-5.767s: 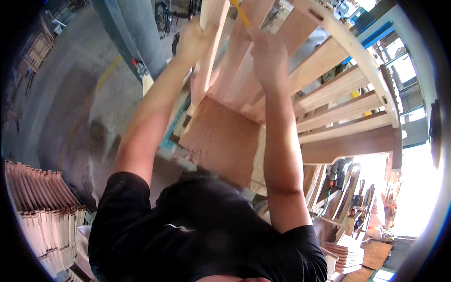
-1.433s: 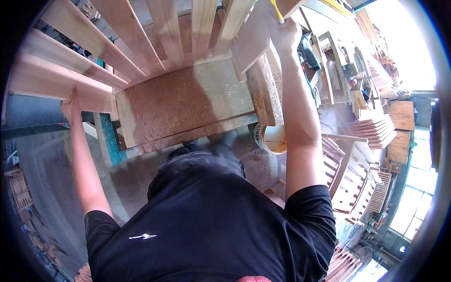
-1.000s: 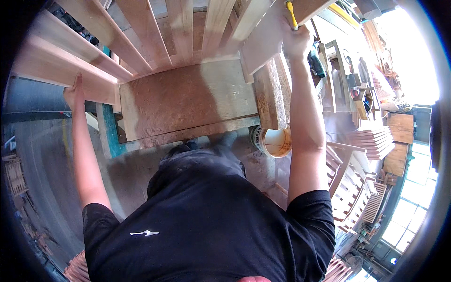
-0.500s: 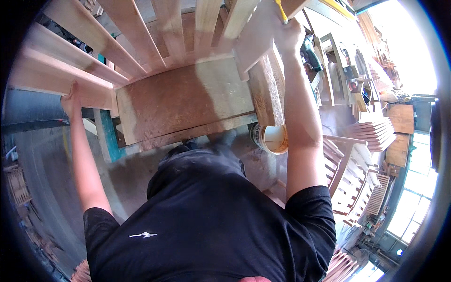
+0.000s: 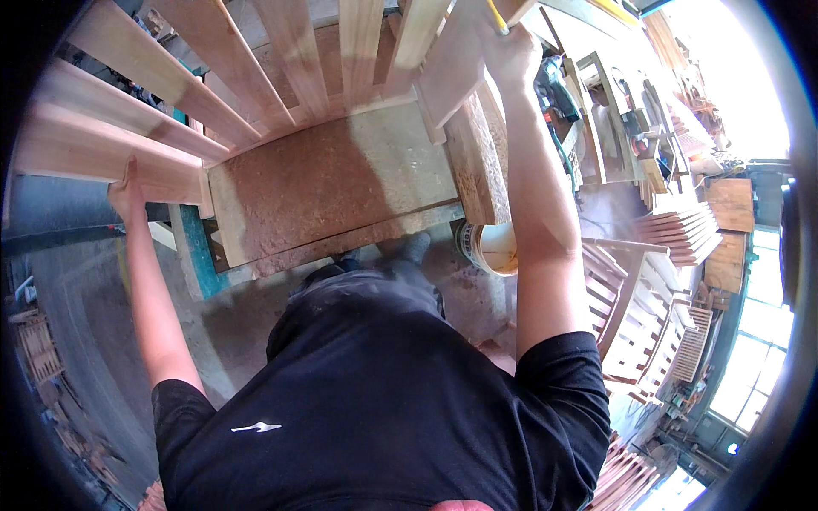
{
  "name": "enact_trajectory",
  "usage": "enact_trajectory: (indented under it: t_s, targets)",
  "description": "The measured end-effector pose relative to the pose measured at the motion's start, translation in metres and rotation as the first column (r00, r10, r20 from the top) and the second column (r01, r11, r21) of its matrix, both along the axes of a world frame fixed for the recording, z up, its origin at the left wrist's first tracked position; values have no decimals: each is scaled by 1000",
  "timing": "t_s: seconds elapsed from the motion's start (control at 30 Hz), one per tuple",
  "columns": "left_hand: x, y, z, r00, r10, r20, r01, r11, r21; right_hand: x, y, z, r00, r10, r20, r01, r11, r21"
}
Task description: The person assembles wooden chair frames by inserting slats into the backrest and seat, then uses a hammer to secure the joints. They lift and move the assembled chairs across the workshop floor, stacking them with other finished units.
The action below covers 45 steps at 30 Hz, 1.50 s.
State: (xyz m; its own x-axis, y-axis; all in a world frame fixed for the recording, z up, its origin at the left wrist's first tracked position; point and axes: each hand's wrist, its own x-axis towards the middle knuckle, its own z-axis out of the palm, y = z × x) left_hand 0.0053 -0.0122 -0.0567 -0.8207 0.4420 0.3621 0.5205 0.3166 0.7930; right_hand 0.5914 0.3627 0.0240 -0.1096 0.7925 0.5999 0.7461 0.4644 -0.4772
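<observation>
Wooden frame (image 5: 291, 60): slatted, rising along the workbench's (image 5: 332, 183) far side.
Left hand (image 5: 128, 199): one digit against the left side board (image 5: 85, 149); I'd brace evenly there, without shoving.
Right hand (image 5: 514, 60): closed around a yellow-handled tool (image 5: 498, 16); best worked lightly, wrist loose.
Behind the left side board: hidden; I can't tell whether fingers clamp it.
Tool's far end: out of sight.

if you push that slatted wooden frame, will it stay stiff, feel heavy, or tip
The slatted wooden frame would probably stay stiff, since its slats meet a common rail. It may feel fairly heavy, given its many broad boards. It could tip if pushed high up, as it seems to stand upright on the bench top.
</observation>
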Motion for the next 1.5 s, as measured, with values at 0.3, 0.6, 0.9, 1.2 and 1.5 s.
enact_trajectory:
  t_s: [0.3, 0.6, 0.9, 1.2, 1.5]
  targets:
    - [-17, -4, -18, 989, -140, -56, 144, 987, 72, 31, 47, -39, 991, 19, 130, -26, 998, 49]
    - [19, 2, 5, 997, 66, -28, -66, 998, -5, 5, 21, -18, 998, -62, 11, 62, 996, -59]
    - [25, 2, 9, 997, 74, -25, -74, 997, -18, -4, 6, -1, 998, -44, -33, 35, 973, -230]
    - [33, 4, 17, 996, 93, -10, -93, 995, -27, -7, 4, -4, 994, -11, -107, -2, 992, -123]
    - [33, 2, 22, 990, 139, 12, -135, 980, -148, -4, 7, -2, 997, -75, -23, 71, 987, -144]
